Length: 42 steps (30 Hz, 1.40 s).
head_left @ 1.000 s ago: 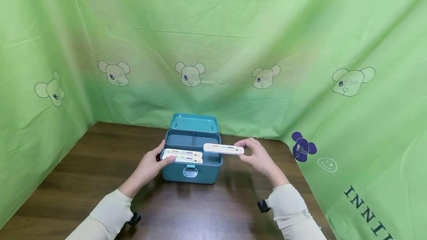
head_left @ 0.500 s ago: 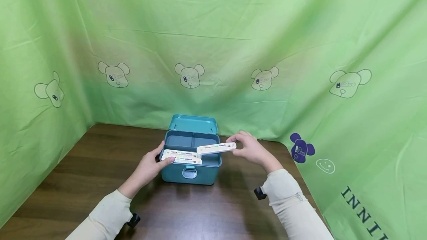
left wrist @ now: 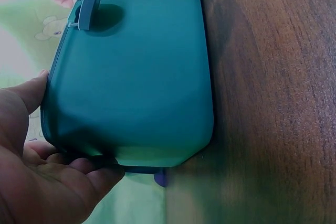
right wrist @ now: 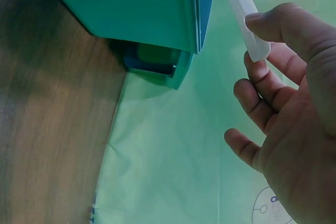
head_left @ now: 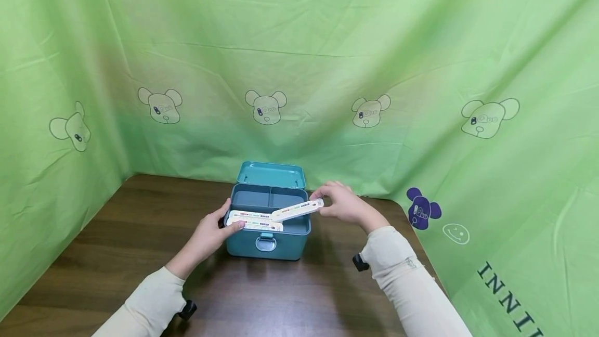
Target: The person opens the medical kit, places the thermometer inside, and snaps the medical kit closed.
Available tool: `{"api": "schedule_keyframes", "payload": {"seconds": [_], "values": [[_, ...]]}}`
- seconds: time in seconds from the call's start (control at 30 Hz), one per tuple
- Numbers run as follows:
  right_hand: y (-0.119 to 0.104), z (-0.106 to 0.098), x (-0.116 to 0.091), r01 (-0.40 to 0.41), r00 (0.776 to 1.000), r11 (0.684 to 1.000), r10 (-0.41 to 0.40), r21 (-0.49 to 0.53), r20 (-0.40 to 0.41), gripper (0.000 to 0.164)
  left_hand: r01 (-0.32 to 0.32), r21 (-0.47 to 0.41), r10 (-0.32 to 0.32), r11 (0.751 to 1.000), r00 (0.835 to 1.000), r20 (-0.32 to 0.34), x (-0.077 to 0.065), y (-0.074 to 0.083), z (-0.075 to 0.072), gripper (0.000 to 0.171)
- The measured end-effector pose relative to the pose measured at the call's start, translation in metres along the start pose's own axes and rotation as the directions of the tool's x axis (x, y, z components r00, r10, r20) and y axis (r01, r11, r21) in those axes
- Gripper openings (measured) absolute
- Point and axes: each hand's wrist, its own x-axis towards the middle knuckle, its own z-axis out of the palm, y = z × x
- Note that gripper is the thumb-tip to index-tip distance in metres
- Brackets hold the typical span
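Observation:
A teal box [head_left: 268,241] stands open on the brown table, lid [head_left: 271,174] tipped back; its side shows in the left wrist view [left wrist: 136,72] and the right wrist view [right wrist: 131,3]. A flat white pack [head_left: 255,220] with coloured marks lies across the box's front left rim. My left hand [head_left: 209,230] grips the box's left end [left wrist: 31,150], thumb on the white pack. My right hand [head_left: 339,204] pinches one end of a second long white pack [head_left: 296,210], tilted down over the box's right half [right wrist: 242,17].
Green cloth with bear prints [head_left: 267,105] walls in the table on three sides. The wooden table [head_left: 140,233] stretches left and toward me. Small black devices sit at both wrists [head_left: 357,262].
My right hand has carried the second white pack leftward and tipped its far end down over the box. The left hand and the first pack have stayed in place.

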Motion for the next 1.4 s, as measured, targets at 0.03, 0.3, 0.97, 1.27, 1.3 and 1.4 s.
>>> {"api": "schedule_keyframes", "payload": {"seconds": [0.03, 0.3, 0.97, 1.27, 1.3, 1.4], "values": [[-0.001, 0.0, 0.001, -0.003, 1.0, 1.0, 0.003, -0.004, 0.012, 0.029, 0.002, -0.002, -0.002, 1.0, 1.0, 0.001, 0.0, 0.0, 0.0, 0.102], [-0.007, -0.004, 0.011, -0.01, 0.996, 0.999, 0.014, -0.041, 0.091, 0.029, -0.003, -0.003, 0.003, 1.0, 1.0, 0.004, -0.001, 0.002, -0.001, 0.102], [-0.013, -0.012, 0.027, 0.058, 0.968, 0.997, -0.045, -0.046, 0.249, 0.033, -0.01, 0.008, 0.01, 1.0, 1.0, 0.002, -0.001, 0.003, -0.002, 0.101], [-0.018, -0.013, 0.033, 0.091, 0.957, 0.994, -0.072, -0.054, 0.281, 0.032, -0.013, 0.006, 0.013, 1.0, 1.0, 0.0, -0.001, 0.003, -0.002, 0.1], [-0.018, -0.013, 0.033, 0.093, 0.956, 0.994, -0.072, -0.06, 0.284, 0.032, -0.013, 0.005, 0.013, 1.0, 1.0, 0.0, -0.001, 0.003, -0.002, 0.1], [-0.019, -0.012, 0.035, 0.107, 0.954, 0.992, -0.082, -0.07, 0.287, 0.032, -0.013, 0.003, 0.013, 1.0, 1.0, 0.001, -0.001, 0.002, -0.002, 0.1]]}}
